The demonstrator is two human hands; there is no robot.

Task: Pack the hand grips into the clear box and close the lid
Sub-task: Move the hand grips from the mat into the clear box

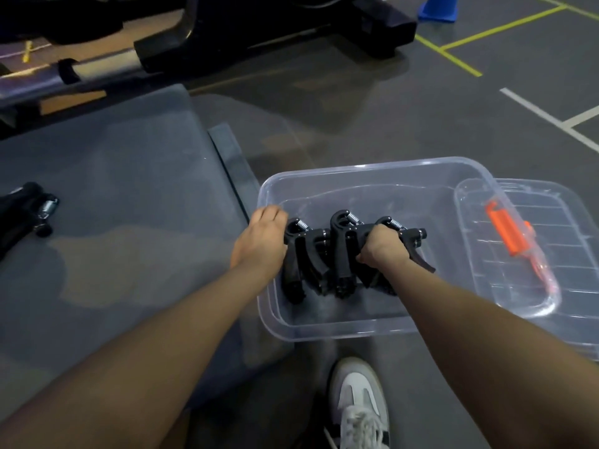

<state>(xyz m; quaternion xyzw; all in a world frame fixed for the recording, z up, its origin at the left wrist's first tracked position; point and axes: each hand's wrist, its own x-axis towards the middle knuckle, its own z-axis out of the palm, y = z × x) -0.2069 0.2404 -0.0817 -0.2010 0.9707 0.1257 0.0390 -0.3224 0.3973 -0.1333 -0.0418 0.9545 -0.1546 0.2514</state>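
Both hands (pixel 377 246) on hand grips (pixel 340 254) inside clear box (pixel 324 328)

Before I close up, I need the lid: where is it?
In the head view, the clear lid lies on the floor at the right, against the clear box, its near end tucked under the box's right rim.

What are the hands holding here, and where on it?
Right hand grips the rightmost hand grip around its handle. Left hand touches the leftmost one; grip unclear.
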